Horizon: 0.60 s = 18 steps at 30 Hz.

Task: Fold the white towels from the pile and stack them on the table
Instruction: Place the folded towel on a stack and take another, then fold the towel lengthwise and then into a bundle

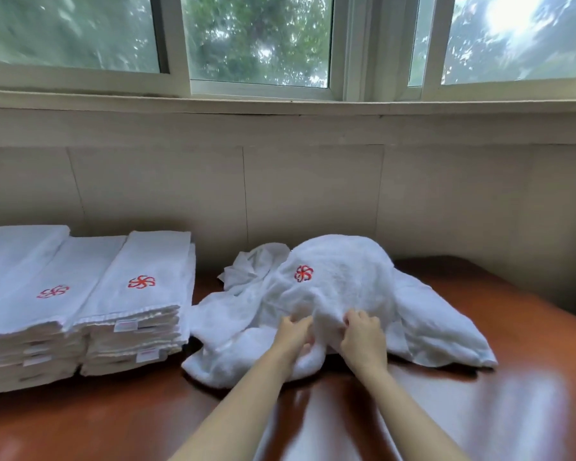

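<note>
I see left hand (pixel 293 331) and right hand (pixel 363 341), fingers curled, pinching the towel pile (pixel 340 281) at 12 o'clock; 2 folded stacks (pixel 140 294) at 10 o'clock

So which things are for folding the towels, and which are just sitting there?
For the job: towel pile, gripped by the left hand and right hand; folded stacks; table.

Just there: window; wall.
</note>
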Tool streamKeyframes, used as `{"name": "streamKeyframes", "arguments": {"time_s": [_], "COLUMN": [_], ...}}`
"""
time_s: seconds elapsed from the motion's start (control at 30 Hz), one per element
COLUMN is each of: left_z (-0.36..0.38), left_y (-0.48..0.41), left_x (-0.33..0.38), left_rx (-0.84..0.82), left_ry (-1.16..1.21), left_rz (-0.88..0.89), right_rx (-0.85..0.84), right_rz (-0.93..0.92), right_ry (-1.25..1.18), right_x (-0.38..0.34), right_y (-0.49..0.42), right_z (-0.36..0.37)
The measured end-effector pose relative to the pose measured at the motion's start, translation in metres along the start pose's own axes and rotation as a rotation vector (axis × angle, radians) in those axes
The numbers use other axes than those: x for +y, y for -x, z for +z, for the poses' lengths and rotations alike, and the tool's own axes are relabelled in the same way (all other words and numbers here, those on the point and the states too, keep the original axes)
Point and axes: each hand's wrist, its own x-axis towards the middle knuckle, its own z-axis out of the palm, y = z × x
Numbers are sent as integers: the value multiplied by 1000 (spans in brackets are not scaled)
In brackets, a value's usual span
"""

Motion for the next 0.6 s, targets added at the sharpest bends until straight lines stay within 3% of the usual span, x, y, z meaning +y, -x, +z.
{"name": "streamKeyframes", "arguments": {"time_s": [0.13, 0.23, 0.33, 0.37, 0.43, 0.5, 0.6], "left_z": [7, 7, -3, -9, -30, -59, -111], "left_y": [23, 44, 75, 91, 123, 151, 183], "left_x": [6, 13, 0, -6, -17, -24, -15], "left_rx": [-40, -35, 141, 127, -64, -313, -493], "left_ry": [180, 205, -54, -151, -361, -665, -948], "left_rz": [-120, -110, -41, -19, 28, 43, -96], "right_rx": [-99, -393, -683, -750, -827, -748, -370], "right_rz": [-166, -348, -401, -427, -455, -423, -369], "right_ry": [-235, -222, -233, -230, -245, -321, -313], "right_x": [3, -3, -12, -15, -19, -22, -22], "right_y": [21, 62, 106, 117, 134, 147, 153], "right_z": [-36, -67, -90, -99, -113, -122, -122]}}
